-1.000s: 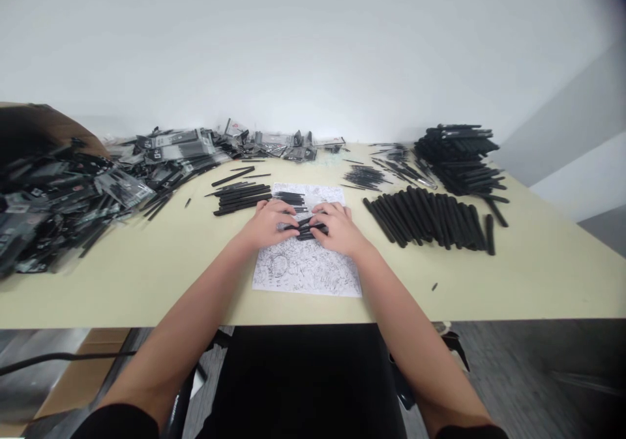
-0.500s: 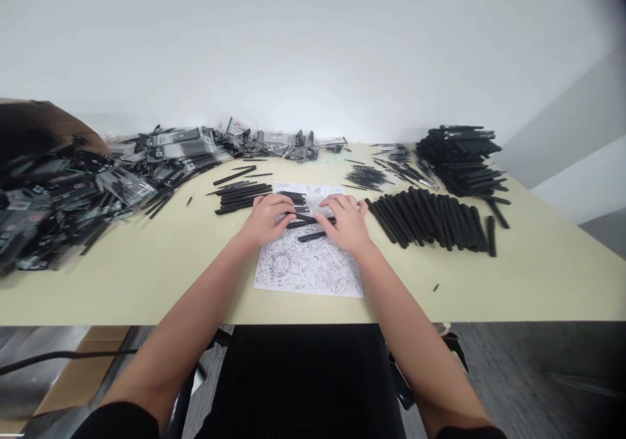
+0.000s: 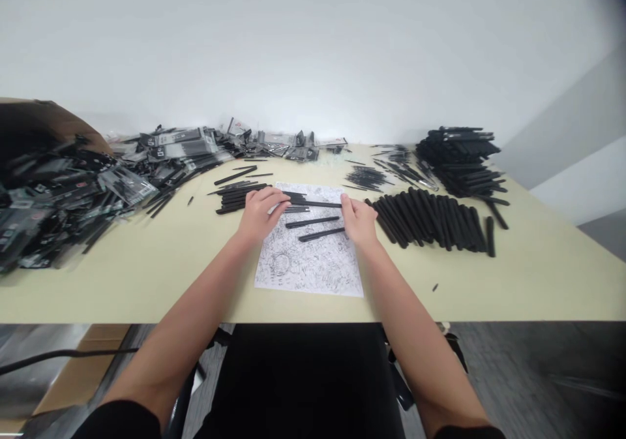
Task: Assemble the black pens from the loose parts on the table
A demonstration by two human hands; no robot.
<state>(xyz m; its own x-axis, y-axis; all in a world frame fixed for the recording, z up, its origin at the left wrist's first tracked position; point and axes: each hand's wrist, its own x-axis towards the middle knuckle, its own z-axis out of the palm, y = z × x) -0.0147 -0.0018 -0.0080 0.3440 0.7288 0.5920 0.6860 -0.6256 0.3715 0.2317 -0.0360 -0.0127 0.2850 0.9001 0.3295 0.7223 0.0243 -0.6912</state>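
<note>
A black pen (image 3: 317,204) is stretched level between my two hands, above a sheet of paper covered in scribbles (image 3: 308,269). My left hand (image 3: 264,213) pinches its left end, and my right hand (image 3: 360,220) grips its right end with the fingers closed. Below it, two more black pens (image 3: 312,222) lie on the paper; the nearer one reaches to my right hand. A few thin dark sticks, perhaps refills (image 3: 297,210), rest beside my left fingers. Behind that hand is a stack of black pens (image 3: 239,197), partly hidden.
Right of the paper lies a long row of thick black pens (image 3: 430,220), with a taller pile (image 3: 457,149) behind. Thin refills (image 3: 366,178) are heaped at the back. Plastic pen packets (image 3: 180,144) spread leftward to a cardboard box (image 3: 53,122). A small dark piece (image 3: 435,287) lies front right.
My hands have drawn apart and risen slightly off the paper, with a pen now plainly held between them. The two pens on the paper are more exposed.
</note>
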